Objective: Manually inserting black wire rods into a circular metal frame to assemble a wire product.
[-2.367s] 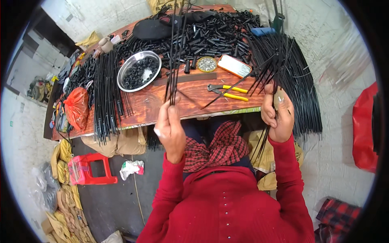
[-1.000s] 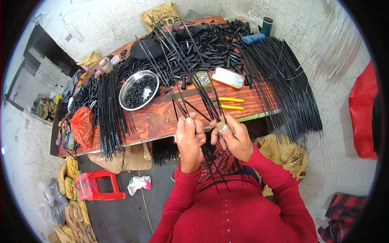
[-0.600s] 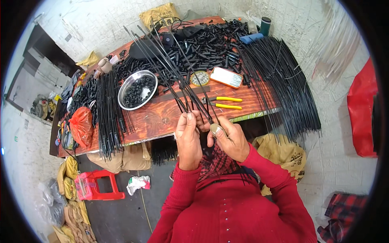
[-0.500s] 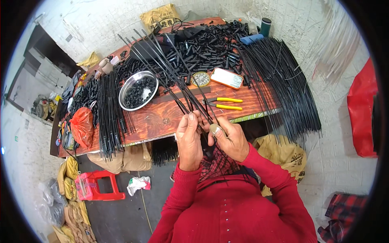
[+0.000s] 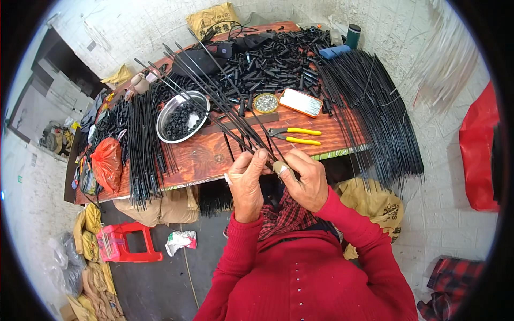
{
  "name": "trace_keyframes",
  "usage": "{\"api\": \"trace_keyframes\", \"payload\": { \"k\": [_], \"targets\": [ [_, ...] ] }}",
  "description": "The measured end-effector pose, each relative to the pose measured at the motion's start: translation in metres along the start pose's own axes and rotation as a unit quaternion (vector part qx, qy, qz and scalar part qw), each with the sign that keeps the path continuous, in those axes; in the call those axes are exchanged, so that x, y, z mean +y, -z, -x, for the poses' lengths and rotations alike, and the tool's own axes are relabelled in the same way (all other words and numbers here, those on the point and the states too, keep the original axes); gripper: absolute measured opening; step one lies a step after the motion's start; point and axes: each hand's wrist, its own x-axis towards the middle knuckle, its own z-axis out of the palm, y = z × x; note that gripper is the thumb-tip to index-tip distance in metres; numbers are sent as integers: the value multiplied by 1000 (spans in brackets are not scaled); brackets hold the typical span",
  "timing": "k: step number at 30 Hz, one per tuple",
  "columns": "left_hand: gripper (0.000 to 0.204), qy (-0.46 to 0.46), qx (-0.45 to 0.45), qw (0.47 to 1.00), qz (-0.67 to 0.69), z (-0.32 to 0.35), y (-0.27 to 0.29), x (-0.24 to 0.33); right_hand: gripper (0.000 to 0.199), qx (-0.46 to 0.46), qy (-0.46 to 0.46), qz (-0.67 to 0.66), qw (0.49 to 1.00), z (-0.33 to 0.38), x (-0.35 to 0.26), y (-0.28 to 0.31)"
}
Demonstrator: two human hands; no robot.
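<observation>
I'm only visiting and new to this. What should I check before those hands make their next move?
1. Left hand gripping the black rods: ok, pinched between thumb and fingers.
2. Right hand gripping them too: ok, close beside the left.
3. Upper rod tips gathered together: not ok, they fan apart.
4. Rods clear of the metal bowl: cannot tell; some cross it in this view.
5. Pliers uncovered: ok, lying on the table.

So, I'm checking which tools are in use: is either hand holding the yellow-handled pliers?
No, the pliers lie on the table, while the left hand and right hand grip black rods.
</observation>
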Motion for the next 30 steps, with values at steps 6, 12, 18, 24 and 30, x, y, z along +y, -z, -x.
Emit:
{"api": "trace_keyframes", "payload": {
  "k": [6, 12, 18, 24, 30],
  "targets": [
    [14, 15, 11, 1000, 3, 1, -2, 0, 22, 7, -7, -27, 1000, 1, 4, -2],
    [12, 4, 15, 1000, -4, 1, -5, -1, 19, 7, -14, -31, 999, 0, 6, -1],
    [15, -10, 13, 999, -35, 2, -7, 0, 20, 15, -46, -24, 999, 4, 13, -2],
    [21, 3, -3, 1000, -25, 1, -4, -3, 22, 24, -71, -69, 995, 4, 9, -2],
    [24, -68, -22, 995, -69, -2, -3, -9, 33, -4, -112, -160, 981, 5, 10, -1]
  ]
}}
